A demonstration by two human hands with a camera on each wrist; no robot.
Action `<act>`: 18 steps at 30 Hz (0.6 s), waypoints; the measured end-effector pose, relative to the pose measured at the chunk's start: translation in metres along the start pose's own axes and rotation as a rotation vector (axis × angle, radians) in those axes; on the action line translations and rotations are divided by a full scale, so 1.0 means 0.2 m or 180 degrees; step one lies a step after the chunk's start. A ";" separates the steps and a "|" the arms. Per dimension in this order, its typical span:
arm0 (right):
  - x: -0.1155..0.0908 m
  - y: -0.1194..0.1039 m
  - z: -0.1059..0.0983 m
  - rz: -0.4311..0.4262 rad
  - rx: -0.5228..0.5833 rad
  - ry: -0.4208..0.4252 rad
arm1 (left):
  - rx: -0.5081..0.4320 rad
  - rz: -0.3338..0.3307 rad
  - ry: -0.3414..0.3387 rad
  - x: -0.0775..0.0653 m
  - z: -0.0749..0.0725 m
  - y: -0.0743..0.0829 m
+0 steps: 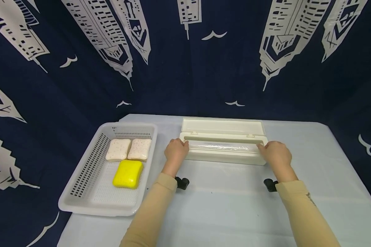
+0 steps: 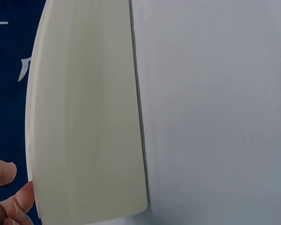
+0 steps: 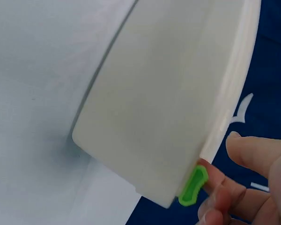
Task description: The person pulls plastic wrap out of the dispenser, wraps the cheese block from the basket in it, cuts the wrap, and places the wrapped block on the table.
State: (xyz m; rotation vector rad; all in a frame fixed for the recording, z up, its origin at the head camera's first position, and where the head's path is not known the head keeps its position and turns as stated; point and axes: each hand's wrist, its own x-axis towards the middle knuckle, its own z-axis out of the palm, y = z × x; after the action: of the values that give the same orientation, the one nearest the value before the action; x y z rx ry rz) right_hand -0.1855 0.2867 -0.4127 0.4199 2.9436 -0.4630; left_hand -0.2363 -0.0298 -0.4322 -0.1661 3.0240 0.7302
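One film roll [image 1: 222, 146] inside an open box [image 1: 225, 157], both hands [image 1: 176, 150] [image 1: 277, 157] curled round its ends

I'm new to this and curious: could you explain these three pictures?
There's no machine: a person works bare-handed. A head camera took the wide picture; small black cameras at the wrists took the others. On the white table stand a pale basket with two speckled slabs and a yellow block, plus an open cream box with a clear roll inside. The left hand and right hand touch the box's ends; whether they grip anything is hard to tell.
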 end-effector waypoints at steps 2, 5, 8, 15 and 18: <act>0.01 -0.01 0.01 0.0020 -0.0092 -0.0093 | 0.0134 0.0019 -0.0038 0.00 0.01 0.01; 0.02 -0.02 0.02 0.0089 -0.0160 -0.0173 | 0.0255 0.0043 -0.0083 0.01 0.03 0.03; 0.03 -0.04 0.04 0.0191 -0.0115 -0.0169 | 0.0275 0.0027 -0.0099 0.01 0.05 0.05; 0.04 -0.05 0.04 0.0268 0.0385 -0.0064 | -0.0063 -0.0040 -0.0021 0.02 0.06 0.05; 0.05 -0.04 0.03 0.0280 0.0620 -0.0013 | -0.0350 -0.0002 0.0071 0.03 0.05 0.05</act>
State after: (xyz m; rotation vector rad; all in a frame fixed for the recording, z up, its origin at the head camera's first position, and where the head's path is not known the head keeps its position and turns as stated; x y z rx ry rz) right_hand -0.1960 0.2798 -0.4174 0.5667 2.8718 -0.7411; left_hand -0.2425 -0.0176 -0.4369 -0.1788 3.0056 0.9011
